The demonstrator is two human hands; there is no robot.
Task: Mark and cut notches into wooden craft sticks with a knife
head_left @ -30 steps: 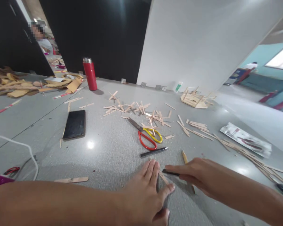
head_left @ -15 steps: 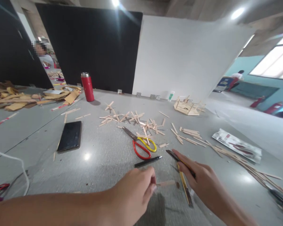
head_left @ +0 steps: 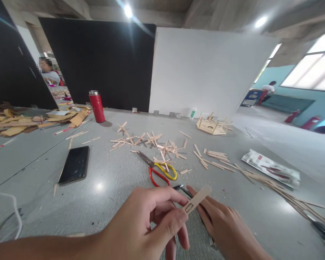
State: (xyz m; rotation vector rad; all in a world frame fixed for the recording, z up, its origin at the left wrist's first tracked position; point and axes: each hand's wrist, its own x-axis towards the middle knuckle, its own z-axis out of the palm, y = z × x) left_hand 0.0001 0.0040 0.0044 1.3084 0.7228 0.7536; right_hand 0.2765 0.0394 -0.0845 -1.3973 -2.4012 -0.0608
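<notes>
My left hand (head_left: 151,224) is raised above the grey table (head_left: 113,187) and pinches a flat wooden craft stick (head_left: 196,199) between thumb and fingers. The stick has a small rectangular hole cut near the held end. My right hand (head_left: 222,224) is just to its right, fingers curled against the stick's underside and around a thin dark tool that shows only at its tip. Red and yellow scissors (head_left: 158,169) lie just beyond the hands, with a black pen (head_left: 178,187) partly hidden behind my fingers.
Loose craft sticks (head_left: 151,142) are scattered mid-table. A black phone (head_left: 74,169) lies at left, a red flask (head_left: 96,107) behind it, a stick frame (head_left: 212,125) at the back right, a printed packet (head_left: 271,168) at right. Cardboard scraps (head_left: 29,119) pile at far left. A person sits far back left.
My left hand lifted the stick off the table and turned it up toward the camera. My right hand came in beside it. The view tilted upward.
</notes>
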